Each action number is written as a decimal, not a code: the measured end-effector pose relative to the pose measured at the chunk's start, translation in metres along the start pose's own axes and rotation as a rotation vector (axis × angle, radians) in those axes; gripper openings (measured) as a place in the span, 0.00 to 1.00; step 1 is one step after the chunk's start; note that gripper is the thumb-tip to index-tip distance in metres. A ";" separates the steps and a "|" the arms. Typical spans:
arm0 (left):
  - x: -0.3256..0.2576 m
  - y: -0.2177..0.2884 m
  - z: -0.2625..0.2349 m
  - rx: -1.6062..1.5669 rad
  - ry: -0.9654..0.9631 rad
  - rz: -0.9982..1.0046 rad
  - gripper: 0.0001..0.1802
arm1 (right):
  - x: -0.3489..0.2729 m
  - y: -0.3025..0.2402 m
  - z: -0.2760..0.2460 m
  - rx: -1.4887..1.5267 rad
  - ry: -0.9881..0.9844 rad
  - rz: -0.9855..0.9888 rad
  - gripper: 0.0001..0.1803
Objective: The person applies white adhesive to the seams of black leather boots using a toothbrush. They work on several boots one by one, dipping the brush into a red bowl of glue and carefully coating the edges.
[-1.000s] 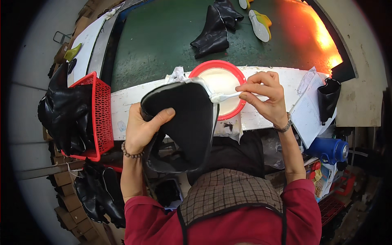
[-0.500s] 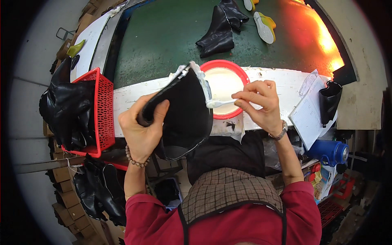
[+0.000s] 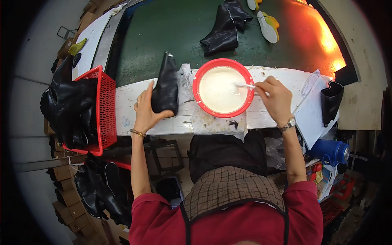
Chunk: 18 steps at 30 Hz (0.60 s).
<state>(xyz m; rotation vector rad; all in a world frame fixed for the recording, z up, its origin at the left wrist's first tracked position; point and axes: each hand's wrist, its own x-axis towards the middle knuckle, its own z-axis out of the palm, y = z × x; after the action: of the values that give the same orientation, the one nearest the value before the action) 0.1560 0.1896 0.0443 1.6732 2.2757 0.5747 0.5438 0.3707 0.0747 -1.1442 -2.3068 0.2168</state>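
I see the black boot piece (image 3: 165, 87) lying on the white bench (image 3: 261, 118), just left of the red bowl (image 3: 223, 87), its narrow end pointing to 12 o'clock. My left hand (image 3: 145, 112) sits at its 7 o'clock, fingers loosely curled, thumb across the lower edge and index finger raised along its left side, so the hand grips the piece lightly rather than clamping it. My right hand (image 3: 277, 100) is at the bowl's 3 o'clock, fingers pressed together and pinching a thin white brush (image 3: 245, 85) whose tip reaches over the rim into the pale glue. A second ago the left hand held the piece up in front of me, opened wide, with the brush working along its edge; half a second ago it was tilting down; now it is set flat on the bench and the brush has gone back to the bowl. At 9 o'clock a red basket (image 3: 107, 106) holds more black pieces. At 12 o'clock another black boot (image 3: 220, 34) lies on the green belt (image 3: 163, 32).
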 end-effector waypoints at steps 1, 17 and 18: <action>-0.007 -0.003 0.000 0.085 -0.055 0.017 0.76 | -0.003 0.005 -0.002 0.022 -0.048 0.050 0.07; -0.014 0.046 0.006 -0.180 0.408 0.266 0.52 | -0.027 0.006 -0.005 0.406 0.049 0.215 0.07; -0.016 0.058 0.003 -0.177 0.402 0.294 0.52 | -0.019 -0.008 -0.010 0.505 0.053 0.196 0.07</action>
<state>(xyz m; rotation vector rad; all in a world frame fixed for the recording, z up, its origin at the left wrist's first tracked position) 0.2118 0.1895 0.0678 1.9559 2.1503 1.2399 0.5531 0.3500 0.0778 -1.0862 -1.9302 0.7828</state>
